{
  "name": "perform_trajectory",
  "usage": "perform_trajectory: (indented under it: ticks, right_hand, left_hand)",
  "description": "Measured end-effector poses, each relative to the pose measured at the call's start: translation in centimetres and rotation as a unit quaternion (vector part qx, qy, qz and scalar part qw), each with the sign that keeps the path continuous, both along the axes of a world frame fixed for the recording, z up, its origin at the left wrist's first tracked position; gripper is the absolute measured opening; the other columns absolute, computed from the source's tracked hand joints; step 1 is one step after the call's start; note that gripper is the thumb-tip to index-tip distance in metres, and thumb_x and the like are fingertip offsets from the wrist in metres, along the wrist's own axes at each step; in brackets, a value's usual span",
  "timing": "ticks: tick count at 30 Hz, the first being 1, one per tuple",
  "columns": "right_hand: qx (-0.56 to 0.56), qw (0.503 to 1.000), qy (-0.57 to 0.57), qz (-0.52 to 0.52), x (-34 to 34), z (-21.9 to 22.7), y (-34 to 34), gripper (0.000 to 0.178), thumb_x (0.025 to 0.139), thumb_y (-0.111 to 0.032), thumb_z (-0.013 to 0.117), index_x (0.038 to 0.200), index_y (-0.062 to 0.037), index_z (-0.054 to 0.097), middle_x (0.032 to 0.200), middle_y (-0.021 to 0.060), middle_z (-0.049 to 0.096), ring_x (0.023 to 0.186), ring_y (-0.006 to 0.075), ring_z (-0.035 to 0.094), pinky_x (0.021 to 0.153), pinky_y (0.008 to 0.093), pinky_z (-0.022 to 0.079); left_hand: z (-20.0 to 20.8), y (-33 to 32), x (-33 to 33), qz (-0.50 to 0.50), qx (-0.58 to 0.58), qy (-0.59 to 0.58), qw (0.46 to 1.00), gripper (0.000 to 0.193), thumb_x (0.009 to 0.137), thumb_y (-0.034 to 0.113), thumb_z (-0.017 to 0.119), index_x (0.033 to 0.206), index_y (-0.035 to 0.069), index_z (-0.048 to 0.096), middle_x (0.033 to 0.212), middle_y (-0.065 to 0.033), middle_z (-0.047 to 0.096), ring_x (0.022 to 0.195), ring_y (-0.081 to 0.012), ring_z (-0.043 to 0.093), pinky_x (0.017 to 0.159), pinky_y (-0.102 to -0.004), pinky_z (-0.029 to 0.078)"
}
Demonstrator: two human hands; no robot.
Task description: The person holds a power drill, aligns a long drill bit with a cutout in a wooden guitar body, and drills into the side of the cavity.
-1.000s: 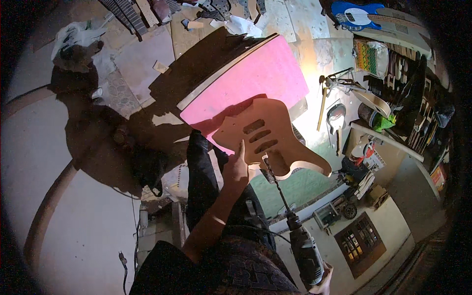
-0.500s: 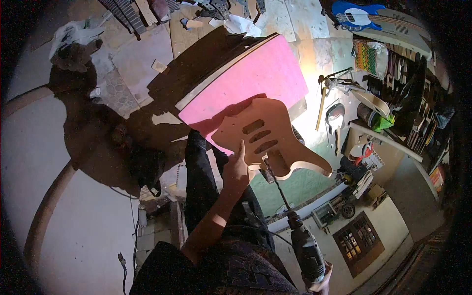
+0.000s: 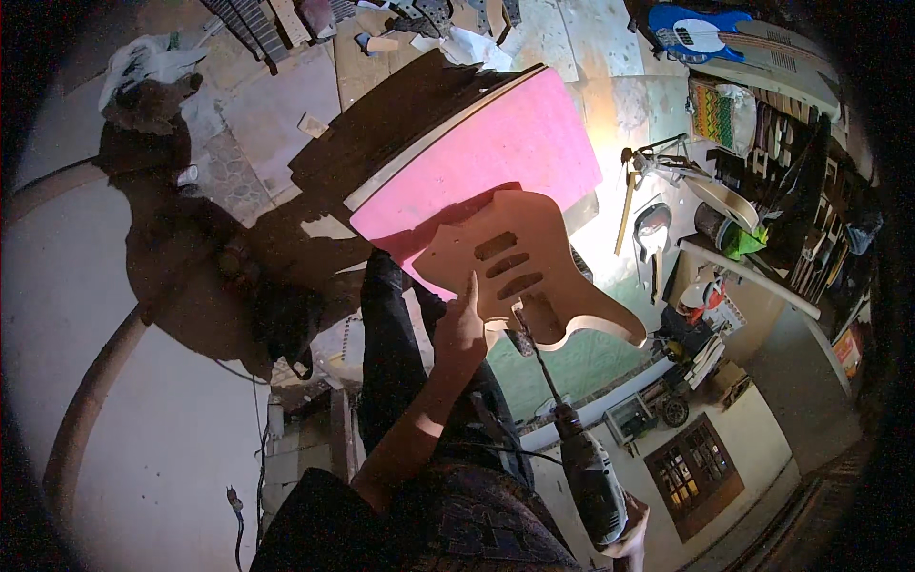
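A: Two hands on the job. The left hand is pressed flat against the edge of the unfinished wooden guitar body, fingers together, steadying it on the pink foam pad.

B: And the right hand?

A: Low at the frame's edge, wrapped tight round the grip of the power drill. Its long bit runs up to the body's lower edge, beside the pickup cavities.

B: Anything changed over the last second?

A: Barely. The body lies in the same spot on the pad and the left hand hasn't shifted. The drill sits a touch higher and closer in. I'd judge the bit is working at one spot, not being repositioned.

B: Is the tip actually in the wood?

A: Can't tell; it's too small here. A blue guitar lies off at the top right.
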State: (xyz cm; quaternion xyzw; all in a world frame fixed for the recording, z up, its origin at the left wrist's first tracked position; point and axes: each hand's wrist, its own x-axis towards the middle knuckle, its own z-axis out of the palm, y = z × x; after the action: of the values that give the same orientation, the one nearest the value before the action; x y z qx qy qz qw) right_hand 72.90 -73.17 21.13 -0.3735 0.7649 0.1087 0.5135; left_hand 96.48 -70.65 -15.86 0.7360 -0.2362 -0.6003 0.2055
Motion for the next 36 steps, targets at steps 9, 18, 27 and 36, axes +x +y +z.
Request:
perform_trajectory:
  ticks: [9,18,27,36]
  right_hand:
    - [0.008,0.997,0.03,-0.069,1.0,-1.5,0.1,0.083,0.051,-0.027,0.085,0.122,0.0064,0.058,0.114,0.0147,0.067,0.106,0.0203,0.064,0.092,0.0355,0.05]
    - [0.019,0.998,0.035,0.055,1.7,-2.4,-0.5,0.081,0.051,-0.028,0.082,0.122,0.0045,0.058,0.113,0.0149,0.067,0.103,0.0229,0.066,0.091,0.0365,0.05]
    - [0.032,0.97,0.025,0.239,0.7,-3.3,-1.7,0.094,0.049,-0.045,0.079,0.126,0.0026,0.055,0.11,0.0171,0.067,0.103,0.0297,0.066,0.092,0.0371,0.049]
    - [0.113,0.972,0.085,0.187,1.7,-2.9,-1.9,0.1,0.059,-0.055,0.069,0.139,0.0004,0.044,0.133,0.0151,0.055,0.121,0.0259,0.055,0.102,0.0405,0.041]
  left_hand:
    - [-0.2,0.6,-0.1,0.039,-0.022,0.024,0.999,0.088,0.071,0.011,0.066,0.149,0.005,0.026,0.1,-0.0275,0.058,0.088,-0.0435,0.063,0.08,-0.0475,0.052]
    - [-0.6,0.9,-0.5,0.041,0.008,0.034,0.999,0.093,0.068,0.017,0.068,0.15,0.008,0.025,0.102,-0.0271,0.058,0.087,-0.045,0.063,0.08,-0.0469,0.052]
    - [-0.7,0.3,-0.4,0.014,0.03,0.037,0.999,0.095,0.069,0.018,0.072,0.151,0.01,0.024,0.103,-0.028,0.058,0.087,-0.045,0.064,0.078,-0.0471,0.054]
    - [0.2,-0.2,-0.1,0.015,0.061,0.051,0.997,0.092,0.072,0.014,0.069,0.151,0.01,0.023,0.098,-0.0267,0.059,0.088,-0.0437,0.064,0.076,-0.0469,0.054]
